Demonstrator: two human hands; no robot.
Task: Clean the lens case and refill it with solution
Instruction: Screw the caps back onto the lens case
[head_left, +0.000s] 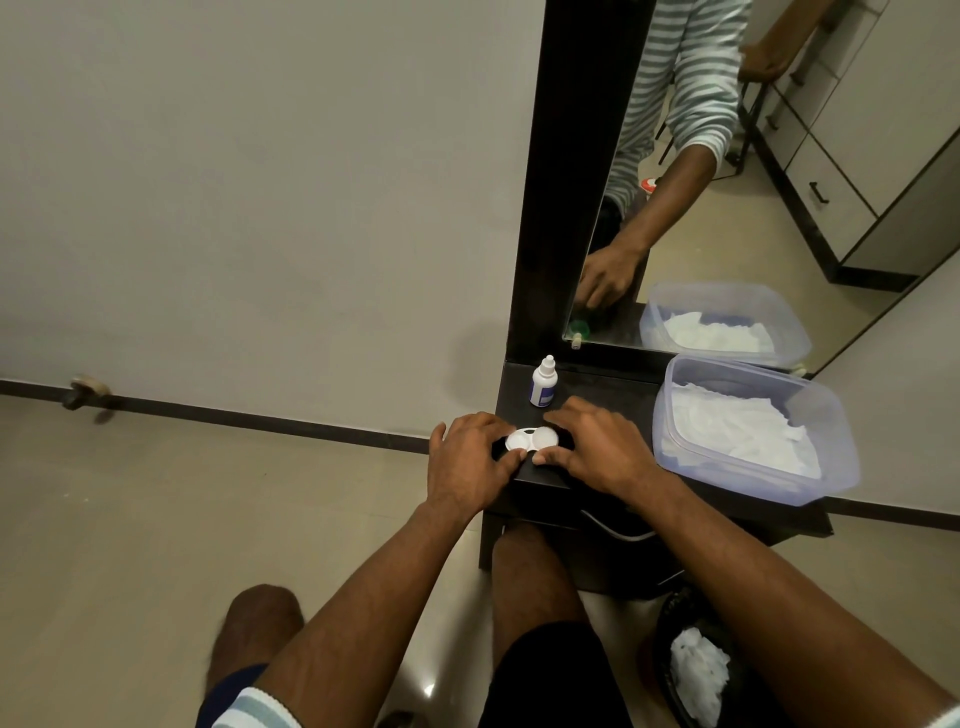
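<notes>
Right now both hands frame the lens case (531, 439), which lies flat near the front left corner of the dark table (613, 480). To the left of the case, the left hand (470, 460) rests with fingers curved over its left end and thumb tip against its near edge, so it seems to be steadying the case more than lifting it. Between the hands the case shows two white round faces joined at the middle; whether these are caps or open wells cannot be told. To the right, the right hand (597, 449) mirrors the hold, thumb at the near edge, fingers arched over the far side. Beyond the grip, just behind the case, a small solution bottle (543, 382) stands upright with its cap on. Well to the right sits a clear plastic tub (831, 415) holding white tissue (737, 431), and low on the floor is a dark bin (670, 613) with crumpled tissue.

The case lies close to the table's left edge, so a twist or a slipping thumb could skid it off onto the floor. A careless backward reach could also topple the bottle.
</notes>
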